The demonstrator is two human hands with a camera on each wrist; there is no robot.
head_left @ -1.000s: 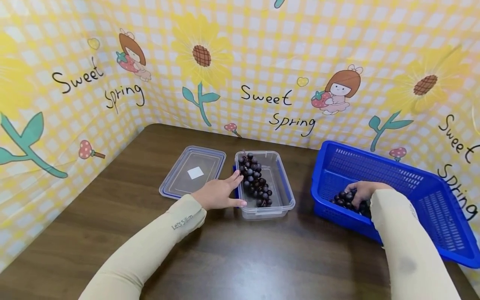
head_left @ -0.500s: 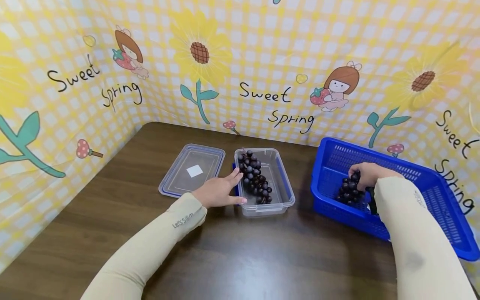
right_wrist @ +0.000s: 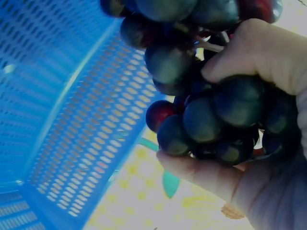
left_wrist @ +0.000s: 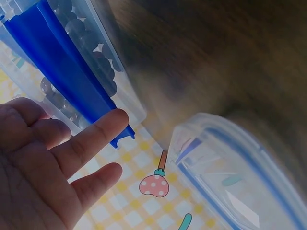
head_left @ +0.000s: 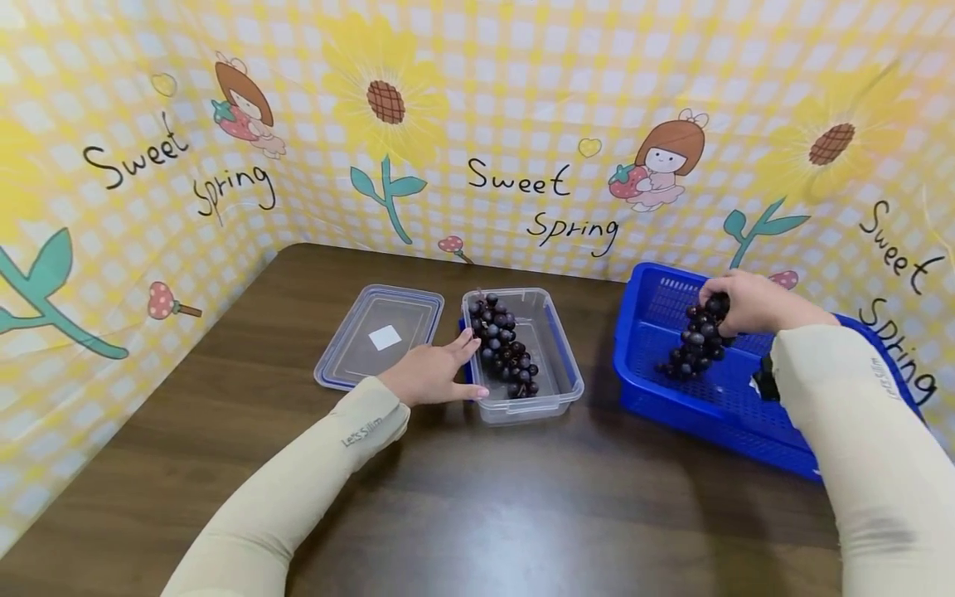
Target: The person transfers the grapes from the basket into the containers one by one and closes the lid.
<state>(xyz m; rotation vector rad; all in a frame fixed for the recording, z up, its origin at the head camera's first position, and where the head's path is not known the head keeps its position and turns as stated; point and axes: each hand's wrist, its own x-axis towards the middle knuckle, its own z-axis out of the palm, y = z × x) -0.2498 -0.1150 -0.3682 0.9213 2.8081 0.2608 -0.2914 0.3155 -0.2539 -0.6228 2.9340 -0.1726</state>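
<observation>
My right hand (head_left: pixel 753 303) grips a bunch of dark grapes (head_left: pixel 695 342) by its upper end, and the bunch hangs over the blue basket (head_left: pixel 630 323). In the right wrist view my thumb and fingers curl round the grapes (right_wrist: pixel 204 120). My left hand (head_left: pixel 433 371) rests at the left side of a clear plastic container (head_left: pixel 564 344), fingers straight and spread. Another bunch of dark grapes (head_left: pixel 501 340) lies inside along the container's left wall. In the left wrist view my fingertips touch the container's blue side latch (left_wrist: pixel 62 62).
A clear lid (head_left: pixel 363 352) with a blue seal and a white label lies left of the container on the brown wooden table (head_left: pixel 448 514). A patterned yellow checked cloth (head_left: pixel 507 91) hangs behind and around the table.
My right hand has lifted the bunch of grapes up from the basket floor, moving upward and slightly back. My left hand has stayed at the container's side.
</observation>
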